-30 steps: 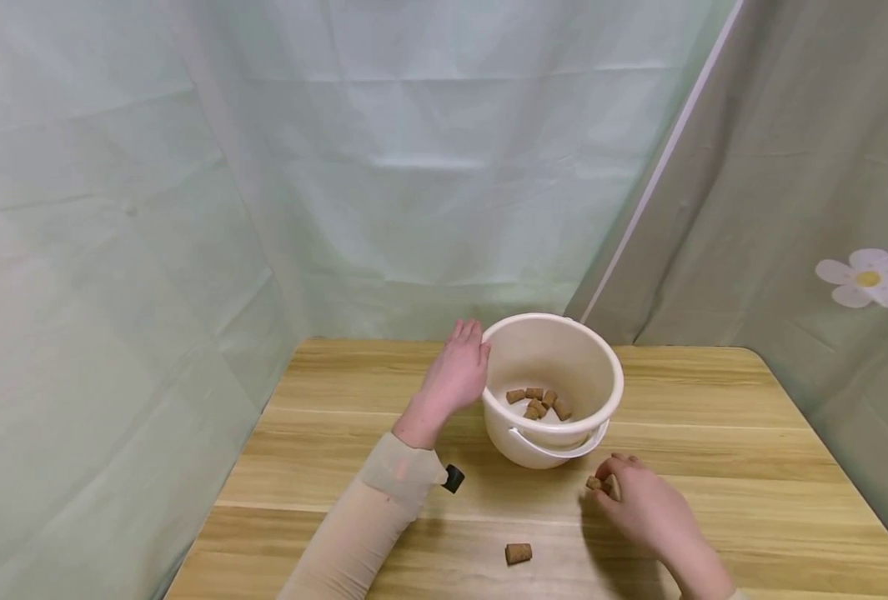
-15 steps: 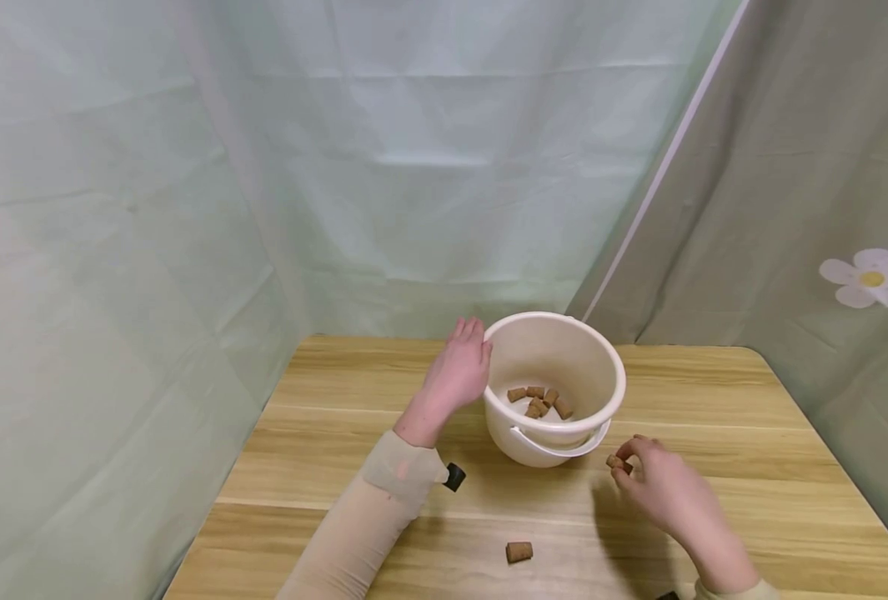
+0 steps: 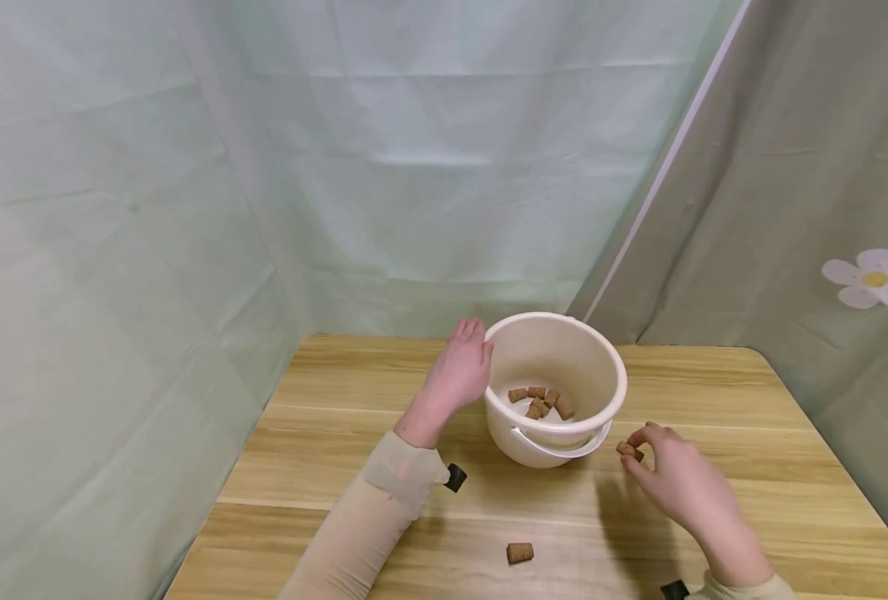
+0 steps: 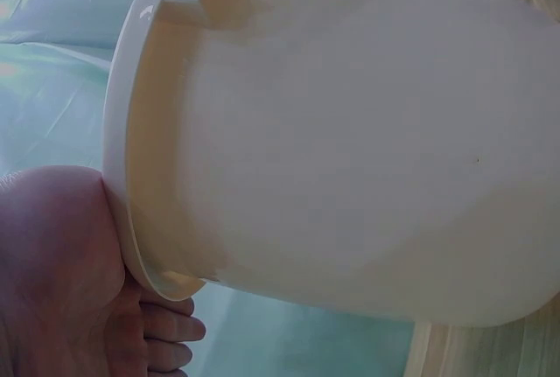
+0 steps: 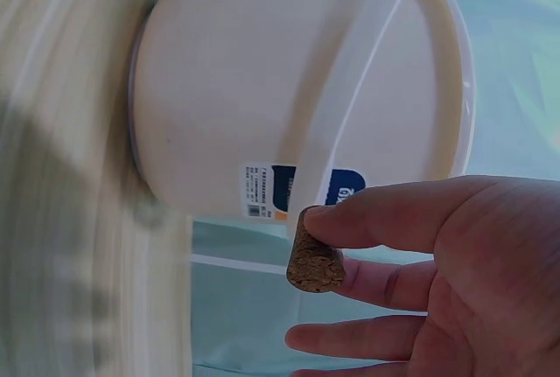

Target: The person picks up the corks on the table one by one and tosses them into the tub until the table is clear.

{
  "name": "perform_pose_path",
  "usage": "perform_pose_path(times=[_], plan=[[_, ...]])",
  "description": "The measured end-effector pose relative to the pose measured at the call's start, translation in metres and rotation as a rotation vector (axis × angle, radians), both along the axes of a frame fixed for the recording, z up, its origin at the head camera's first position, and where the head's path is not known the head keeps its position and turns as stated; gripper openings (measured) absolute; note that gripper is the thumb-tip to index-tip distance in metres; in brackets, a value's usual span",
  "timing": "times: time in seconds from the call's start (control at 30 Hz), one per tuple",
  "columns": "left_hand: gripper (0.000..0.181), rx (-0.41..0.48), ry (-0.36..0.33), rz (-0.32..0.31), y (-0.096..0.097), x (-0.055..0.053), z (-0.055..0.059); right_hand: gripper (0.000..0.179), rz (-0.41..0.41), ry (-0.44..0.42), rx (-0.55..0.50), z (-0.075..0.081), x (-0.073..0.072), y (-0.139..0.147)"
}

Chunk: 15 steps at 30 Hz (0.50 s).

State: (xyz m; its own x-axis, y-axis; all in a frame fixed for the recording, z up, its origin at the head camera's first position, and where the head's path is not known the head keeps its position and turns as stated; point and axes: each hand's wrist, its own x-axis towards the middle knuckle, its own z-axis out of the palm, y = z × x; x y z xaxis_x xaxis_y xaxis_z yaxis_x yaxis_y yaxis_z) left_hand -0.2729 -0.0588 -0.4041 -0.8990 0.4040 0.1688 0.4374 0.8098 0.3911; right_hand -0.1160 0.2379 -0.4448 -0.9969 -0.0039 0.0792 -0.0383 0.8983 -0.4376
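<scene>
A cream plastic bucket [image 3: 507, 432] stands on the table with several corks [image 3: 539, 409] at its bottom. My left hand [image 3: 459, 367] holds the bucket's left rim; in the left wrist view its bent fingers [image 4: 171, 355] show beyond the rim. My right hand [image 3: 687, 483] pinches a cork [image 3: 629, 452] just right of the bucket, above the table. The right wrist view has this cork between thumb and index finger, with the other fingers [image 5: 359, 338] stretched out. One more cork [image 3: 520, 552] lies on the table in front of the bucket.
The wood-grain table [image 3: 323, 433] ends at a back edge by pale green curtains [image 3: 428, 183]. A grey-green curtain [image 3: 781, 208] with flowers hangs on the right. The bucket's white handle [image 3: 564, 452] hangs down at its front.
My right hand has moved up and to the right with the cork pinched in it. The left hand stays at the bucket's rim, and the cork on the table has not moved.
</scene>
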Motion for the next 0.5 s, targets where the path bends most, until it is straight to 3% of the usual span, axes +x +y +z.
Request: perform_pose_path(times=[0.5], plan=[[0.056, 0.002, 0.016, -0.008, -0.001, 0.000, 0.000, 0.016, -0.018, 0.087, 0.003, 0.014, 0.001, 0.006]])
